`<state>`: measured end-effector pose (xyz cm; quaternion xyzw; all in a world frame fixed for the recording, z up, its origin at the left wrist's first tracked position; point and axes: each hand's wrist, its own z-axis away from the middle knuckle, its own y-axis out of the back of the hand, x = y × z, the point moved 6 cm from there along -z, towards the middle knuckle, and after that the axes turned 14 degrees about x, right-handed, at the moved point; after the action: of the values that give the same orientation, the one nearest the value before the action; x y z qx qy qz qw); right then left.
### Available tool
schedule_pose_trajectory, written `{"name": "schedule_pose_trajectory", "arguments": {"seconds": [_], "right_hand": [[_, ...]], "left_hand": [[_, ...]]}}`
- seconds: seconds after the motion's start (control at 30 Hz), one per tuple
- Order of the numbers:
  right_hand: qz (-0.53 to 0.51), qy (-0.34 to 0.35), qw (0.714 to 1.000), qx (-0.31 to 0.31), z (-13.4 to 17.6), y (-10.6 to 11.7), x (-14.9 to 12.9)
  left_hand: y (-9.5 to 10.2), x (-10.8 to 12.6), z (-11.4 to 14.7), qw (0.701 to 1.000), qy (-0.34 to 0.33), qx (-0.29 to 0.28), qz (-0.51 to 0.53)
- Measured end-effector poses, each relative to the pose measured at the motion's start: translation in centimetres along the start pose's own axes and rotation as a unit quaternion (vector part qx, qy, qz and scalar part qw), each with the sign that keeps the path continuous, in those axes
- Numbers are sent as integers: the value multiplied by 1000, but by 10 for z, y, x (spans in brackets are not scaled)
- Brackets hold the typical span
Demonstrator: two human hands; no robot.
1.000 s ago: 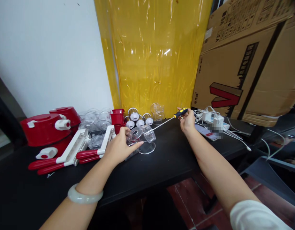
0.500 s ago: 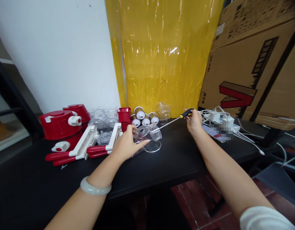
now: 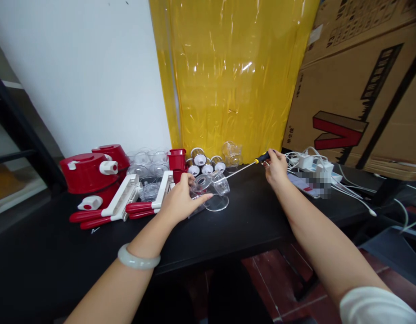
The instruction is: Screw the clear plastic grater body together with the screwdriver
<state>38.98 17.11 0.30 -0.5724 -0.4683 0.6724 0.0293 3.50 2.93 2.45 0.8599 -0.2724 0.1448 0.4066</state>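
My left hand (image 3: 181, 198) grips a clear plastic part (image 3: 217, 203) with a round base, lying on its side on the black table. The fingers wrap its left side, and the thumb stretches along the front. In my right hand (image 3: 275, 167) is a screwdriver (image 3: 243, 168) with a black and yellow handle and a long shaft. Its shaft slants down leftward, the tip reaching into the cup-shaped end of the clear part; the very tip is hard to make out. Left of my left hand lie white frames with red handles (image 3: 140, 208).
Red round housings (image 3: 84, 173) stand at the left. Behind my hands are clear cups (image 3: 143, 162), a red bin (image 3: 177, 159) and several metallic cylinders (image 3: 199, 157). At the right lie a phone (image 3: 304, 185), a power strip with white cables (image 3: 324, 170) and a big carton (image 3: 350, 99).
The view has shifted slightly. Both hands keep nearly the same pose, with the screwdriver still in the clear part; the fingers of my right hand have shifted a little on the handle.
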Motion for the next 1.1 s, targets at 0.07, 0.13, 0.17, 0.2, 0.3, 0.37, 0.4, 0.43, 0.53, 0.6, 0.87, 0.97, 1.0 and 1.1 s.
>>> {"name": "schedule_pose_trajectory", "arguments": {"seconds": [0.07, 0.13, 0.17, 0.2, 0.3, 0.37, 0.4, 0.43, 0.53, 0.6, 0.87, 0.97, 1.0, 1.1], "right_hand": [[-9, -19, 1000, 0, 1, 0, -1], [-19, -35, 999, -3, 2, 0, -1], [-22, -40, 999, -5, 2, 0, -1], [-24, -40, 999, -8, 2, 0, -1], [-22, -24, 999, -6, -1, 2, 1], [-17, -6, 1000, -4, -3, 3, 3], [-12, 3, 1000, -3, -4, 3, 5], [-7, 10, 1000, -1, -4, 4, 7], [4, 16, 1000, 6, -6, 5, 11], [5, 5, 1000, 7, -6, 5, 12], [-40, -79, 996, -7, -3, 4, 9], [-36, -72, 997, -21, -2, 2, 10], [-28, -62, 997, -26, -2, 1, 12], [3, -10, 1000, -18, -3, 0, 14]], "left_hand": [[0, 0, 0, 1000, 5, 1, 7], [0, 0, 0, 1000, 11, 0, 11], [0, 0, 0, 1000, 14, 0, 13], [0, 1, 1, 1000, 15, -1, 14], [0, 1, 1, 1000, 10, 3, 21], [0, 1, 1, 1000, 6, 6, 23], [0, 1, 1, 1000, 5, 8, 23], [0, 0, 1, 1000, 4, 9, 23], [0, 0, 2, 1000, 5, 11, 22], [1, 1, 2, 1000, 6, 12, 21], [1, 2, 2, 1000, 9, 12, 25], [1, 2, 2, 1000, 11, 10, 27], [1, 3, 2, 1000, 12, 9, 26], [2, 3, 2, 1000, 12, 10, 23]]}}
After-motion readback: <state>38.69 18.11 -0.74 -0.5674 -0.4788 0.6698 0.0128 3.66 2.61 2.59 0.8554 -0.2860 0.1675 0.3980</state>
